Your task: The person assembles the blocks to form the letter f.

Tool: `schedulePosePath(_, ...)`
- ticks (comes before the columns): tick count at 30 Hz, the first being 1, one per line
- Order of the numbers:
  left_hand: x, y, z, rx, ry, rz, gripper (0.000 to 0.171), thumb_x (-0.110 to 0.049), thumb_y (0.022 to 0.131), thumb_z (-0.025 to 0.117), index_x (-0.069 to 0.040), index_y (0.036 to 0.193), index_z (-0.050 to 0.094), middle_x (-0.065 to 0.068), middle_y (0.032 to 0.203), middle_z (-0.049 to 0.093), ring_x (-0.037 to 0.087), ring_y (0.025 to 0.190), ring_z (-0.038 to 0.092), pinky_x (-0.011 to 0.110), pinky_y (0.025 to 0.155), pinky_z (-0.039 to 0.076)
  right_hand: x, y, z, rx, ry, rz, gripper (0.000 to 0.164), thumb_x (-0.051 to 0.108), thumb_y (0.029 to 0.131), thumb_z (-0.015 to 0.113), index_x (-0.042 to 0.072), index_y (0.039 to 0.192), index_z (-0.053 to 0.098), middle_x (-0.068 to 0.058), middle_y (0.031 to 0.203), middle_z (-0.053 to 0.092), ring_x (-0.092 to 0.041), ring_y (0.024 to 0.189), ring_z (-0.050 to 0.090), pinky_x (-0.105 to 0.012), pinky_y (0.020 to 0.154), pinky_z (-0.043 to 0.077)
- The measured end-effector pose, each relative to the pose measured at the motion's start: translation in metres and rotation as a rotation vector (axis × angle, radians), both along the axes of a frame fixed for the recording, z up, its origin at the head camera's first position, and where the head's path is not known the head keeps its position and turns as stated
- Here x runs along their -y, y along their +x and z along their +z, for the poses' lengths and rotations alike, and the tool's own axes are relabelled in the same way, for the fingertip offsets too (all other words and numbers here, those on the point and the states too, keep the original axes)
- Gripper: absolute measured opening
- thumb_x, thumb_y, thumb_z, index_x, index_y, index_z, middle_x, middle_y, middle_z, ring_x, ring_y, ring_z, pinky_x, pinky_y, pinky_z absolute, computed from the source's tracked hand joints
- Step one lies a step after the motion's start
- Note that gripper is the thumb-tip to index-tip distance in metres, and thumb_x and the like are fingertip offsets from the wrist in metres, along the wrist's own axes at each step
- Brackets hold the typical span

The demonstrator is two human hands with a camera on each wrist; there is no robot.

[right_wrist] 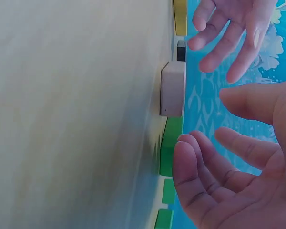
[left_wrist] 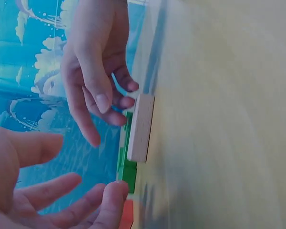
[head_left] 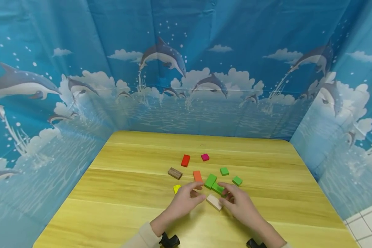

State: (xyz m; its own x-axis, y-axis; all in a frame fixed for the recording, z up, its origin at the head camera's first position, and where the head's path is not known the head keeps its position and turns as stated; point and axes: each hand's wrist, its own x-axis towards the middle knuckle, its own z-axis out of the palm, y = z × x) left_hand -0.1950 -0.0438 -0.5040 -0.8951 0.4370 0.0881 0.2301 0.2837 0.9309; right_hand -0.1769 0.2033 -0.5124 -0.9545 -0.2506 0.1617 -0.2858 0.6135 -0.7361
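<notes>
Between the two hands lies a pale wooden block on the table. My left hand hovers to its left, fingers loosely bent with nothing between them. On the other side my right hand has its fingertips close by the block's right end; in the right wrist view its thumb and fingers are spread apart around air. Two longer green blocks meet at an angle just beyond the pale one, partly covered by the right fingers. An orange block stands past the left fingertips, and a yellow block is partly behind that hand.
Farther back on the wooden table are a brown block, a red block and a magenta block. Two small green blocks lie to the right. A dolphin-print curtain borders the table's back and sides.
</notes>
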Motion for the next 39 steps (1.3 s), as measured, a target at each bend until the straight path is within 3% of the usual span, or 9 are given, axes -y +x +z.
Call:
schedulePosePath(5,-0.007,0.0,-0.002,0.111,0.076,0.008,0.042,-0.016,0.096,0.07,-0.004,0.136,0.061,0.017,0.121,0.064,0.019,0.097,0.069,0.033,0.072,0.06,0.003,0.0,0.0,0.022,0.023,0.03,0.046,0.012,0.09,0.077,0.009,0.134,0.063,0.003,0.097,0.064,-0.011,0.08,0.062,-0.024,0.068,0.054)
schedulePosePath(13,-0.013,0.007,-0.007,0.346,0.199,0.025,0.041,0.0,0.091,0.069,0.002,0.131,0.062,0.014,0.11,0.064,0.023,0.09,0.068,0.034,0.081,0.059,0.008,0.004,-0.002,0.099,0.024,0.102,0.04,0.014,0.093,0.074,0.006,0.13,0.065,0.006,0.088,0.065,-0.01,0.073,0.061,-0.026,0.061,0.053)
schedulePosePath(15,-0.015,0.007,-0.008,0.366,0.213,0.025,0.04,0.0,0.091,0.069,0.003,0.13,0.062,0.013,0.109,0.064,0.025,0.091,0.069,0.034,0.083,0.058,0.008,0.004,-0.003,0.097,0.029,0.101,0.04,0.014,0.092,0.075,0.006,0.13,0.066,0.006,0.088,0.065,-0.009,0.073,0.061,-0.026,0.061,0.053)
schedulePosePath(24,-0.021,0.004,-0.009,0.383,0.221,0.038,0.037,0.0,0.091,0.071,0.003,0.127,0.065,0.011,0.108,0.066,0.02,0.089,0.069,0.035,0.085,0.058,0.01,-0.004,-0.004,0.116,0.036,0.086,0.043,0.009,0.089,0.076,0.005,0.13,0.066,0.006,0.085,0.063,-0.01,0.071,0.059,-0.025,0.058,0.051)
schedulePosePath(31,-0.02,0.003,-0.01,0.35,0.178,0.038,0.036,-0.002,0.091,0.071,0.002,0.126,0.066,0.011,0.108,0.067,0.016,0.089,0.067,0.034,0.083,0.057,0.016,-0.003,0.0,0.138,0.006,0.097,0.045,0.009,0.088,0.078,0.002,0.13,0.065,0.003,0.084,0.064,-0.012,0.069,0.061,-0.025,0.053,0.05)
schedulePosePath(39,-0.015,0.003,-0.012,0.281,0.099,0.055,0.032,-0.008,0.091,0.073,0.002,0.121,0.071,0.009,0.117,0.071,0.018,0.107,0.063,0.033,0.087,0.054,0.02,-0.002,-0.005,0.21,-0.079,0.074,0.044,0.013,0.087,0.08,-0.002,0.126,0.067,0.0,0.078,0.066,-0.017,0.061,0.065,-0.027,0.05,0.051)
